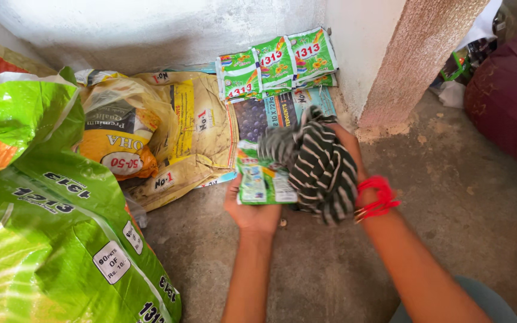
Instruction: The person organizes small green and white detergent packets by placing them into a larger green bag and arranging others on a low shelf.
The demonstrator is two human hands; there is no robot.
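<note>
sachets (262, 179) in left hand (251, 210)

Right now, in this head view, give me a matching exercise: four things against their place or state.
Things:
1 striped cloth
2 green sachet pack
3 strip of green sachets
4 big green sack

Places or states:
A leaning against the white wall
B draped over the right hand
C at the left edge, nearest the camera
D held in the left hand

Pairs: 1-B, 2-D, 3-A, 4-C
</note>
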